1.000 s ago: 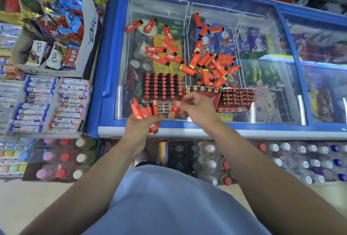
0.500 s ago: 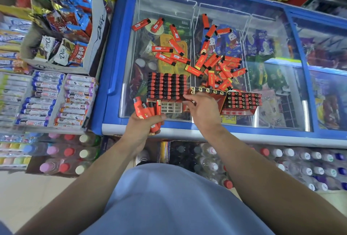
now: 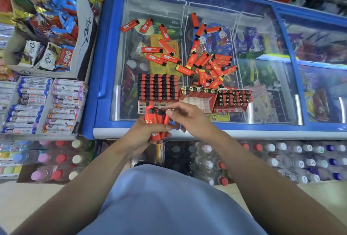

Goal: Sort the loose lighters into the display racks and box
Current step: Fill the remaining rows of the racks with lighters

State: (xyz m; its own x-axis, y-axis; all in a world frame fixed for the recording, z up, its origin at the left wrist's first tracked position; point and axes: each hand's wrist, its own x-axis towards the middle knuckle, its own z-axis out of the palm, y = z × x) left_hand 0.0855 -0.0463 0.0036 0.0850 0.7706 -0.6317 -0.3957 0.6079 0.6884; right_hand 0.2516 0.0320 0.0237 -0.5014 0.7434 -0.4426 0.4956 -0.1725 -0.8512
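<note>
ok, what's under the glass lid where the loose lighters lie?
Under the glass lid, frozen snack packs and tubs in wire-divided bins. The loose lighters, left rack and box cover what lies directly below them.

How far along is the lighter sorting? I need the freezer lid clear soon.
Done: the white plastic rack looks almost full. In hand: the left hand grips a bunch of red lighters; the right hand reaches it. Left: many loose red lighters lie scattered.
</note>
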